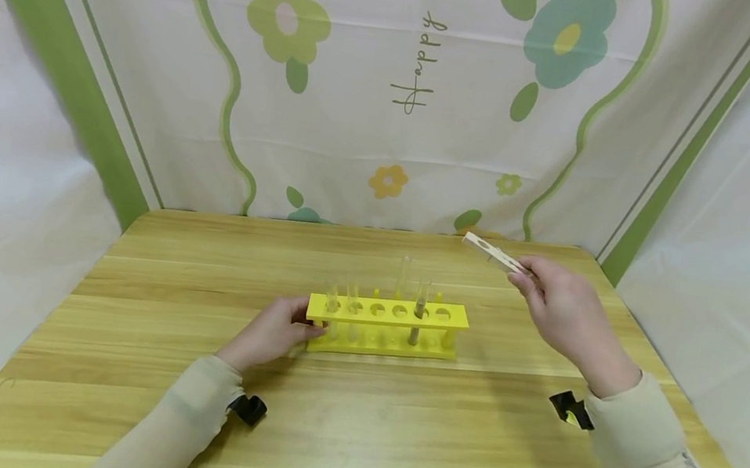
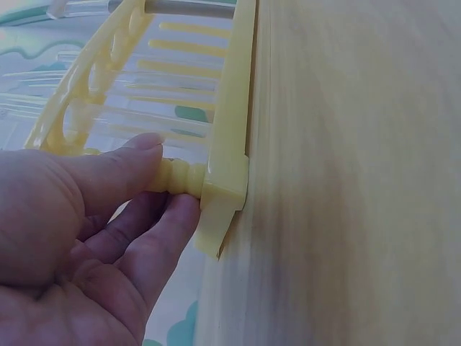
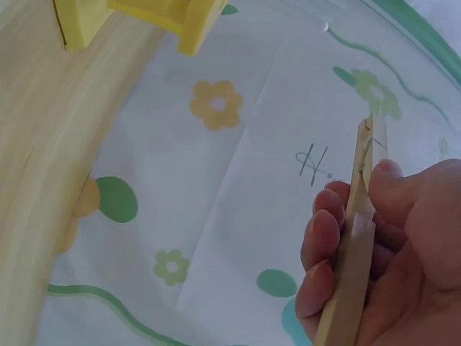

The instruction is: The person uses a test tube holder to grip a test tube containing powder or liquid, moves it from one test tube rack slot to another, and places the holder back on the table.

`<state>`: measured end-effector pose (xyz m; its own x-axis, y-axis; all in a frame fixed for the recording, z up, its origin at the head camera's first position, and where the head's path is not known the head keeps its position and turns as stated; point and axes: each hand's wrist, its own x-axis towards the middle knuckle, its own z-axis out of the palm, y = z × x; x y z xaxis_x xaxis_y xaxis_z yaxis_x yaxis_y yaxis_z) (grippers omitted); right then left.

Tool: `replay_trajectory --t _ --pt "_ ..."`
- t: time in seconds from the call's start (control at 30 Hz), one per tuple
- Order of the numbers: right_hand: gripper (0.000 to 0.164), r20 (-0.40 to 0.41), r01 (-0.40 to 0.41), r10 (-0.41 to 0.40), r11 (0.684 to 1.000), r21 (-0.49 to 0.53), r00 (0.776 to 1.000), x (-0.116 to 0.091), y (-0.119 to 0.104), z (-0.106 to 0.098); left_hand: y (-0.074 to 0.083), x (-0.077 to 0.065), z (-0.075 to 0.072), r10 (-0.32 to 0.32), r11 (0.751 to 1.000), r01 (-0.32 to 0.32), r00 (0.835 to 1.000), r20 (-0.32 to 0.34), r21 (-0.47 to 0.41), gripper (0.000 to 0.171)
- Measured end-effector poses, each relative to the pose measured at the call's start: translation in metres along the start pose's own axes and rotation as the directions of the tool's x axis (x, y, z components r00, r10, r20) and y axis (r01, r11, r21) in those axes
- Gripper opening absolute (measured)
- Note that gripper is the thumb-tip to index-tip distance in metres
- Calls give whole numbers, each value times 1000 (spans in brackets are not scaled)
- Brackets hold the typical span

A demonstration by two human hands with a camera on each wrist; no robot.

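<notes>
- The left hand [image 1: 268, 334] pinches the rack [image 1: 387, 322] by its near end post, thumb against fingers; a grip at the end would steady it and leave the holes free.
- The rack sits upright on the table [image 1: 391, 434], near its middle, its long side across the person's front, so every hole is within reach.
- Two clear tubes [image 1: 353, 294] stand side by side at the left end; a dark-filled tube [image 1: 418, 308] stands towards the right, well apart from them.
- A taller-standing clear tube [image 1: 403, 276] rises at the back; it may be on a rear peg, but the view is too poor to tell.
- The right hand [image 1: 567, 311] curls its fingers and thumb round a wooden clamp [image 1: 492, 252], raised right of the rack and touching no tube; held this way, its end is left free, pointing up and leftward.
- The table is pale, striped wood.
- Behind it hangs a white cloth [image 1: 348, 112] with flowers, green borders and sideways lettering; white sheets close both sides.
</notes>
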<state>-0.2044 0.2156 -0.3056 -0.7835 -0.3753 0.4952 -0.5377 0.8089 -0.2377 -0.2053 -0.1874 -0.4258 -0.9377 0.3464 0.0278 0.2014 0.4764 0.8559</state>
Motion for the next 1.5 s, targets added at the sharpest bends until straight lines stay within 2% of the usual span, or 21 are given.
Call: replay_trajectory --t 0.17,0.57,1.1,1.5 --pt "11 -53 136 -139 989 -66 989 1 -7 0 1 0 0 -4 1000 4 1000 -5 5 27" --pt "13 -81 243 -251 965 -97 965 8 -16 10 3 0 1 -15 1000 15 1000 -5 0 26" --pt "12 -101 330 -336 941 -74 936 16 -19 28 3 -1 1 -17 1000 17 1000 -9 17 26" --pt "12 -81 323 -327 945 -54 942 18 -22 34 4 -1 0 -7 1000 7 1000 0 -2 29"
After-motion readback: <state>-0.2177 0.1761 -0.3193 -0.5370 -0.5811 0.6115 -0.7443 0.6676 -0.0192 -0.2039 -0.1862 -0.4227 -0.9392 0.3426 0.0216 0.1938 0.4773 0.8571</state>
